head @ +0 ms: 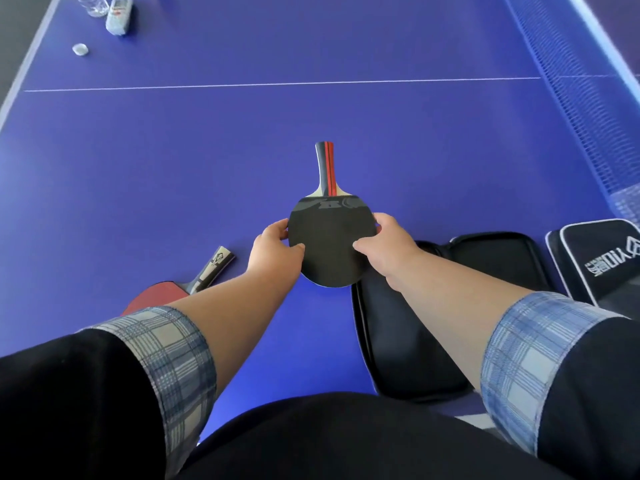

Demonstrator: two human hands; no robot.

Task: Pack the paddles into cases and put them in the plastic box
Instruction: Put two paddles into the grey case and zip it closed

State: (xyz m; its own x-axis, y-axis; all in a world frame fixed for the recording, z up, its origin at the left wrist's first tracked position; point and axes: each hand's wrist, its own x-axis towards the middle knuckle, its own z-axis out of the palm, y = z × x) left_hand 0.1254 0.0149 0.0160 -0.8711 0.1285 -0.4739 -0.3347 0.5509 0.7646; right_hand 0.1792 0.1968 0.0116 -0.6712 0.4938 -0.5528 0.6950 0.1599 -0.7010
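Your rolled sleeves (166, 358) and bare forearms run forward from the bottom of the view, and both hands meet on the paddle (329, 244), black face up, ahead of your chest. Your left hand (273, 249) pinches the blade's left edge and your right hand (386, 249) its right edge, each with the thumb on the black face and the fingers curled behind.

The paddle's long axis points straight away from you, handle far, blade near. It looks lifted off the table (242, 150), though how high cannot be told.

The next move turns on this: the open case (408, 341) lies to the right of the blade and closer to you, under your right forearm, its far corner just beside the blade's lower edge. Your right hand is the nearer one, so I judge the paddle must come right and back toward you, probably turned to suit the case.

The red paddle (156, 294) lies under your left forearm, and the second case (602, 261) lies further right. No plastic box is in view.
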